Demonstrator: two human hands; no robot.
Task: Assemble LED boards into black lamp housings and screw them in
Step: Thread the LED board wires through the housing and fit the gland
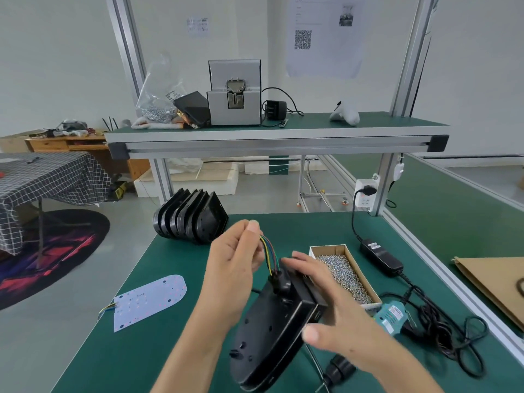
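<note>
Now left hand [235, 259] pinches wires [269, 252] — housing [272, 333] tilted

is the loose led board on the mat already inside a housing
No, the LED board lies flat on the green mat, apart from the housing held by the right hand.

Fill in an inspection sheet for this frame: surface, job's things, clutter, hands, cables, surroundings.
Surface: green bench mat, with an upper shelf.
Job's things: black housing held tilted; coloured wires come out of its top; spare LED board lies flat at left; stack of housings at the back; box of screws.
Clutter: teal tool by the box; brown cardboard at right.
Hands: left hand pinches the wires; right hand grips the housing.
Cables: black power adapter and tangled cord.
Surroundings: screw feeder and plastic bag on the shelf.
</note>
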